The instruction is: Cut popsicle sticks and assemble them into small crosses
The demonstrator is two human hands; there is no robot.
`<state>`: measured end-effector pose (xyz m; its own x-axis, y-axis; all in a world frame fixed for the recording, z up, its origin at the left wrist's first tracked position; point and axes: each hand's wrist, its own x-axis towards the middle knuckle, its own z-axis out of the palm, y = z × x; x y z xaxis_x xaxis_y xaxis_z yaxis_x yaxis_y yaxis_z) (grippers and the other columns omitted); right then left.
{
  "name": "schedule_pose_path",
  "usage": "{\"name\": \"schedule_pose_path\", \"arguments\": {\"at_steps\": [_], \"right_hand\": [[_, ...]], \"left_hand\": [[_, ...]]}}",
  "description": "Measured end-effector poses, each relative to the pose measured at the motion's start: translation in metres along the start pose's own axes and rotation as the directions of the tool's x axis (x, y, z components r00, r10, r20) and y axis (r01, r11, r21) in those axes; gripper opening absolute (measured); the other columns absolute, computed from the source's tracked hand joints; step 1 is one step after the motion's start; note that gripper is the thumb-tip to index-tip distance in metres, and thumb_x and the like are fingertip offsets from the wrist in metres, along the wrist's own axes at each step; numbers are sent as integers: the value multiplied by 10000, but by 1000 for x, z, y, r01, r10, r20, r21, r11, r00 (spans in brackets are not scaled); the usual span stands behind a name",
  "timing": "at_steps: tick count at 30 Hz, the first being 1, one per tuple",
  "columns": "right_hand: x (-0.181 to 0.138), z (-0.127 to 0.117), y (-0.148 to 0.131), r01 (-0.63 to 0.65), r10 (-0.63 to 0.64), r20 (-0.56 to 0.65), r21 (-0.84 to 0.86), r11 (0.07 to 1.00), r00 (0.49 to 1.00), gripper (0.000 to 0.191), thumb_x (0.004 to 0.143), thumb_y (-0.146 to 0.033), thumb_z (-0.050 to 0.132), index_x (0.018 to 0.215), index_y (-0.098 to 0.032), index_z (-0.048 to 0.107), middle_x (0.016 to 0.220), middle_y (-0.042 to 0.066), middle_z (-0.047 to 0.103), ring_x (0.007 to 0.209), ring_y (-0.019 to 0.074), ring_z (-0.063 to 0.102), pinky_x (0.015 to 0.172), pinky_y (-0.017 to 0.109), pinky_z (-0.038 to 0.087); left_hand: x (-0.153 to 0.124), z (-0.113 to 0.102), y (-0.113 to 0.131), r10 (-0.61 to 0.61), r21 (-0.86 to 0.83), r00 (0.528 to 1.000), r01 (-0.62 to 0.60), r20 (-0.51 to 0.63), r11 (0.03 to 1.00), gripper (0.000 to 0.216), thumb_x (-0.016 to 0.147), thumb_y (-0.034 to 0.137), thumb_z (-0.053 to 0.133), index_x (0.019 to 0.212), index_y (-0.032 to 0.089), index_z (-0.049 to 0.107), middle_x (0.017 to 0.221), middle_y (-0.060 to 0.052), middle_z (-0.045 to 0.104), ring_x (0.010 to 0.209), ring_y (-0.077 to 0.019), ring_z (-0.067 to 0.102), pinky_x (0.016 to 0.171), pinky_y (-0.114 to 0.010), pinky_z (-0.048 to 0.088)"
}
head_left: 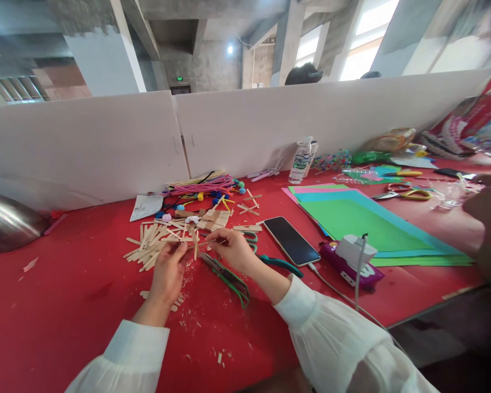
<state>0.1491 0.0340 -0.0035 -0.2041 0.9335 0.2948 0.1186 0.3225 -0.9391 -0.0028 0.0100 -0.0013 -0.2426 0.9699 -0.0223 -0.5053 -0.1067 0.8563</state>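
Observation:
Between my two hands are crossed wooden craft sticks [195, 244], one piece upright and a thin one running sideways. My left hand [167, 275] pinches the left end between thumb and fingers. At the right end, my right hand [233, 251] is closed on the thin piece with its fingertips. Below the right hand lies a green utility knife [227, 275] on the red tabletop. Loose craft sticks [149, 243] are heaped just beyond my left hand. Green-handled scissors [251, 237] lie partly hidden behind my right hand. Wood shavings [194, 322] are scattered below.
To the right are a phone [292, 240] on a cable, teal-handled pliers [280, 263], a purple power strip [358, 267] and coloured paper [352, 213]. Pipe cleaners [204, 186] and a water bottle [300, 161] stand near the white partition [237, 131]. A metal vessel [12, 221] is far left.

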Motion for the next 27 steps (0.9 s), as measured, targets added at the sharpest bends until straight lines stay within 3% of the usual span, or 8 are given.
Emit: {"name": "schedule_pose_path", "arguments": {"at_steps": [8,13,27], "right_hand": [[1,1,1,-31,34,-18,134,990,999,83,635,-191,557,679,-178,627,556,-32,534,488,91,452,476,214,355],[2,1,3,-105,99,38,232,967,994,147,636,-277,602,730,-166,619,559,-30,550,459,82,443,445,214,356],[2,-1,2,-159,152,47,333,929,987,251,608,-371,671,721,-158,601,522,-32,552,455,84,464,442,216,359]], "left_hand": [[-2,4,3,22,12,1000,-22,11,1000,257,474,139,767,675,149,607,678,15,653,660,-101,612,699,-222,488],[0,0,-1,1,13,1000,-1,6,1000,246,502,167,770,669,146,591,650,25,638,631,-94,614,647,-203,500],[-1,2,2,-16,8,1000,16,3,1000,286,492,207,796,667,143,579,641,23,635,631,-104,620,615,-202,511]]}}
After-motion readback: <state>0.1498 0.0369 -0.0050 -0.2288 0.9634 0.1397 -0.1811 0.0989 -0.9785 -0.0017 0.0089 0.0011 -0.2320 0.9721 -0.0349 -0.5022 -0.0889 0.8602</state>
